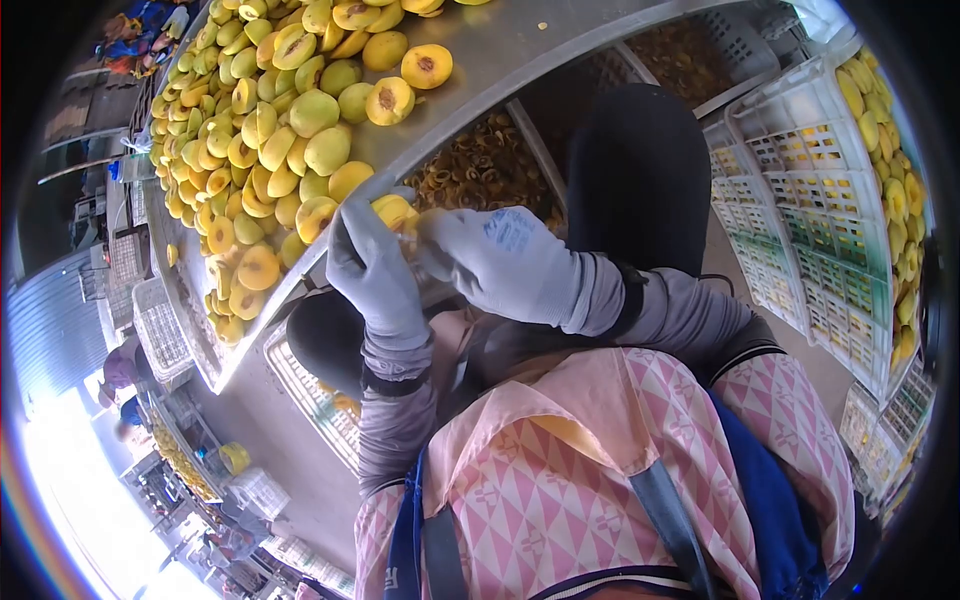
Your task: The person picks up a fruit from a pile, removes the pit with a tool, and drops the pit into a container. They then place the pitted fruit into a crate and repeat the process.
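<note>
1. Left hand (372,265), gloved, is closed around a yellow fruit (393,210); the fruit is held at the steel table (520,60) edge.
2. Right hand (497,262), gloved, is pressed against the same fruit; its grip cannot be told.

gloved hands (440,265) mostly hide the fruit (395,210), perhaps a peach.

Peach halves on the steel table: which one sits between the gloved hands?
The yellow half at the table's near edge, between left hand and right hand; the others lie farther up.
</note>
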Available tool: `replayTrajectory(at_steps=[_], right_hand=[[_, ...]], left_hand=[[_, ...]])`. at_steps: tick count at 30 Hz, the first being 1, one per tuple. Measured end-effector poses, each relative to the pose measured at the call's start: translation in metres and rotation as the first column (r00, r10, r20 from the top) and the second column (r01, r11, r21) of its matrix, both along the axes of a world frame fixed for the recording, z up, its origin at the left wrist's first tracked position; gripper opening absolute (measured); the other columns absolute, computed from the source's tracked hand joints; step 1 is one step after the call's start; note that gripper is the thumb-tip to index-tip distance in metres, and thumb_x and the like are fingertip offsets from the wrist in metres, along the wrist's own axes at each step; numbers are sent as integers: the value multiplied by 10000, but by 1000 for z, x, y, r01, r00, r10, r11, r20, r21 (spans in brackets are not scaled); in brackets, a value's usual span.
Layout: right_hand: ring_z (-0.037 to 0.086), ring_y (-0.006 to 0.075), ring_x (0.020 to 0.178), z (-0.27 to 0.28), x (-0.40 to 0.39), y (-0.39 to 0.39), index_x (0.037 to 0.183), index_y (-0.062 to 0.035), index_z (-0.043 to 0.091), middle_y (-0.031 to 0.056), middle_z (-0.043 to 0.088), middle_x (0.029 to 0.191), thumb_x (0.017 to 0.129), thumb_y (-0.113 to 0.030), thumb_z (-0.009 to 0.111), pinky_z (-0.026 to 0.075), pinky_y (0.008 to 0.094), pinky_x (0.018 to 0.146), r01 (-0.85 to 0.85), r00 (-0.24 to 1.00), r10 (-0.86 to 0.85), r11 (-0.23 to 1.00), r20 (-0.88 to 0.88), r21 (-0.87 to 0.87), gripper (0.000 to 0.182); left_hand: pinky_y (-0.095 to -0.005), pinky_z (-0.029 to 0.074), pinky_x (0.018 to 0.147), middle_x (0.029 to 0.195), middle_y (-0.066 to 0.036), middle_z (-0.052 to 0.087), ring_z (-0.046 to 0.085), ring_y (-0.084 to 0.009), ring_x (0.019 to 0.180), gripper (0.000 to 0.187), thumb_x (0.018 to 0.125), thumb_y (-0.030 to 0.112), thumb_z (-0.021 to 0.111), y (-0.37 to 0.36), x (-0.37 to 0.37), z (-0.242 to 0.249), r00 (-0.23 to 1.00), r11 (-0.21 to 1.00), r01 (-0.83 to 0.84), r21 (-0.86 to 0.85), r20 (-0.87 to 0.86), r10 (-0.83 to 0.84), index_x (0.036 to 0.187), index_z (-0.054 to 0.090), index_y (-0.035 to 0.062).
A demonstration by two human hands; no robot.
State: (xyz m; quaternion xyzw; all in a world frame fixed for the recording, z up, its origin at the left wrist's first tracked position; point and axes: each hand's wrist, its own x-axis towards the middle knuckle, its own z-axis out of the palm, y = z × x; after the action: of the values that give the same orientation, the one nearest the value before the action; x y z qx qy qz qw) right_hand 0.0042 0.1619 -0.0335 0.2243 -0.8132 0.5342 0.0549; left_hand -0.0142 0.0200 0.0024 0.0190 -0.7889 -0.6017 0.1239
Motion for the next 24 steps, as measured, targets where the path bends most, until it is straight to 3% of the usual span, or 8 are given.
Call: replayTrajectory(at_steps=[8,11,14,17,20,21,23,24], right_hand=[[654,282,638,-9,-2,-1,999,-52,604,86,646,777,1019,-310,563,510,427,591,-62,994,67,996,85,-63,262],[601,172,622,0,-10,8,1088,-7,638,2,615,785,1037,-366,554,489,377,577,-179,737,500,793,455,-582,372],[557,123,663,10,-8,27,1153,24,635,-38,606,845,1036,-394,557,478,340,602,-45,490,623,717,610,-695,441],[597,155,653,3,-8,24,1089,-18,666,35,613,799,1015,-375,586,501,356,622,-155,712,418,877,565,-454,373],[664,239,699,1,-7,21,1129,-57,667,108,643,792,995,-335,583,523,410,641,-197,917,181,980,357,9,320],[687,272,723,1,-4,20,1153,-69,663,134,654,794,987,-316,581,530,431,649,-167,960,118,969,254,184,308],[677,371,749,-4,5,15,1290,-111,591,182,674,854,987,-294,583,533,474,673,-121,984,77,947,158,297,354],[671,421,762,-10,8,13,1358,-132,555,206,684,883,986,-283,584,535,496,685,-94,992,59,932,109,351,402]], left_hand=[[-284,520,740,944,-110,720,654,-166,835,418,1079,319,495,-10,-2,-31,1000,992,-27,124,18,25,1102,669,-60],[-328,531,770,973,-129,712,667,-207,853,420,1048,332,564,-4,2,-13,994,981,97,167,35,-104,1167,616,-67],[-354,532,802,1024,-157,701,673,-244,874,435,981,249,672,-23,4,-35,975,980,197,28,-110,-193,1241,545,-76],[-366,532,822,1052,-178,689,677,-282,897,486,895,110,724,-46,3,-41,991,993,93,-75,-94,-100,1284,503,-78],[-366,534,831,1025,-171,680,676,-320,922,492,809,-34,669,-71,20,-9,912,696,-133,-706,-362,-193,1281,536,-67],[-372,533,836,1014,-166,678,676,-313,931,456,795,-51,655,-71,31,16,980,789,-64,-611,-187,-65,1246,586,-45],[-345,545,812,993,-152,677,680,-267,908,390,800,-47,649,-102,50,36,967,584,-207,-785,-254,2,1188,633,-7],[-357,553,849,1052,-148,685,669,-247,961,273,957,126,593,-120,62,43,976,657,-213,-723,-185,114,1175,654,-28]])
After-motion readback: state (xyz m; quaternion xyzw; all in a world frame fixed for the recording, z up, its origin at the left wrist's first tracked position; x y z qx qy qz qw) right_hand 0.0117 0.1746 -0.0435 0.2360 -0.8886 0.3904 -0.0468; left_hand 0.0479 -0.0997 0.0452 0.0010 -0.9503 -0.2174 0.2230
